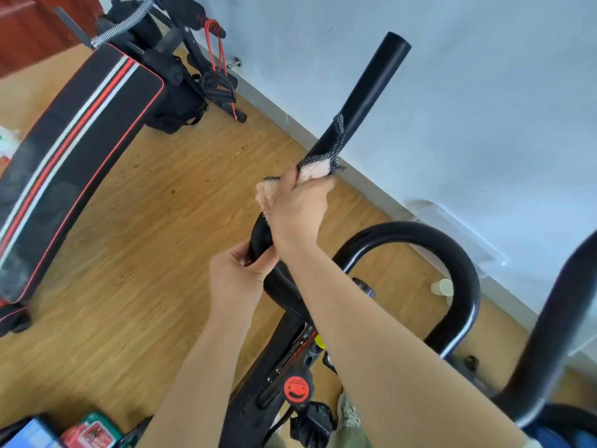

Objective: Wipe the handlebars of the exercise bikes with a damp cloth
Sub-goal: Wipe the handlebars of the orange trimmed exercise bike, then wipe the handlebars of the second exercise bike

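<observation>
A black handlebar [371, 88] of an exercise bike rises toward the wall, its capped end at the top. My right hand [300, 208] is wrapped around the bar's middle with a pink cloth [315, 171] pressed against it; the cloth's grey mesh edge trails up the bar. My left hand [235, 276] pinches the lower bend of the same bar, just below the right hand. A second looped bar [458, 270] curves off to the right. The red tension knob [298, 388] sits on the bike's frame below my arms.
A black padded bench [74, 150] with red and white stripes lies to the left on the wooden floor. Black gear with red resistance bands [219, 76] stands at the back by the pale wall. Small boxes [87, 431] sit at the bottom left.
</observation>
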